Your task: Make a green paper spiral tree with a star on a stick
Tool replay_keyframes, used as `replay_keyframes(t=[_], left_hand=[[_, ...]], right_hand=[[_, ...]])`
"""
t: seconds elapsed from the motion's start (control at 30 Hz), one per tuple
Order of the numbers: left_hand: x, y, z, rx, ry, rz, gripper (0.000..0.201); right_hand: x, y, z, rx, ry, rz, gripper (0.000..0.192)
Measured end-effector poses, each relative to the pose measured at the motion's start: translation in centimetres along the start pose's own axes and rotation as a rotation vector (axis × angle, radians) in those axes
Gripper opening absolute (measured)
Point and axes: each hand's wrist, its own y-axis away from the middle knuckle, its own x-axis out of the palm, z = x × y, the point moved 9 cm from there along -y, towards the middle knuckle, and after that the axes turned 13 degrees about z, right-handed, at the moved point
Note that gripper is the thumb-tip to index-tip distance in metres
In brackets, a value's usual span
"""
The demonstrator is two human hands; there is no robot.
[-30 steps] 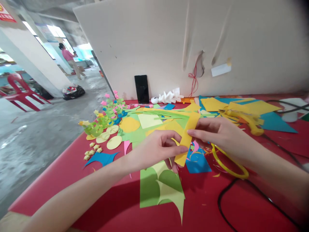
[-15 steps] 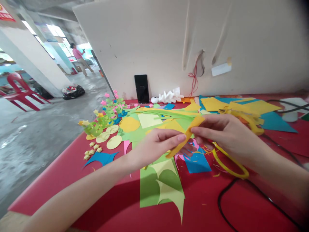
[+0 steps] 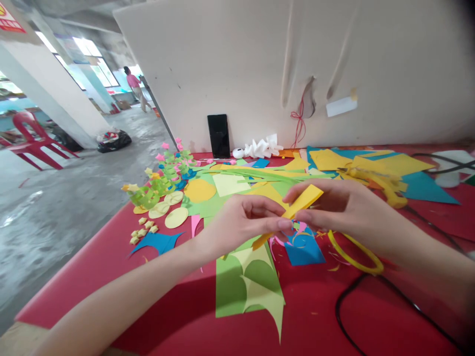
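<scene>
Head view: left hand (image 3: 243,222) and right hand (image 3: 339,210) both pinch 1 yellow paper strip (image 3: 297,205), held tilted above the red table (image 3: 156,296), over green paper (image 3: 248,287) and blue paper (image 3: 304,249).

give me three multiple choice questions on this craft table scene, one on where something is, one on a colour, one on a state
1. Where does the black phone stand?
A. flat in the middle of the table
B. upright against the board at the table's far edge
C. on the floor

2. What colour is the paper strip held in both hands?
A. yellow
B. pink
C. blue

3. How is the strip held?
A. lying loose on the table
B. pinched between left hand and right hand, lifted off the table
C. pinned under the scissors

Answers: 1 B, it leans on the pale board; 2 A, it shows yellow between the fingers; 3 B, both hands' fingertips grip it above the green paper.
</scene>
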Motion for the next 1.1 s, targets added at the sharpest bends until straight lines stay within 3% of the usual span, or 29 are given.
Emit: replay_keyframes(t=[0.5,0.7,0.9,1.1], left_hand=[[0.2,0.1,-0.5,-0.023,-0.149,-0.005,0.022],[-1.9,0.9,-1.2,-0.029,-0.474,-0.250,0.026],[-0.6,0.4,-1.1,-0.027,-0.452,-0.145,0.011],[-0.3,0.4,-2.1,0.030,-0.611,-0.131,0.016]], right_hand=[[0.0,0.0,0.1,-0.014,0.016,0.075,0.017],[0.1,-0.5,-0.4,0.028,0.034,0.107,0.027],[0.4,-0.9,-0.8,-0.005,0.002,0.037,0.004],[-0.2,-0.6,-1.3,0.046,0.035,0.003,0.019]])
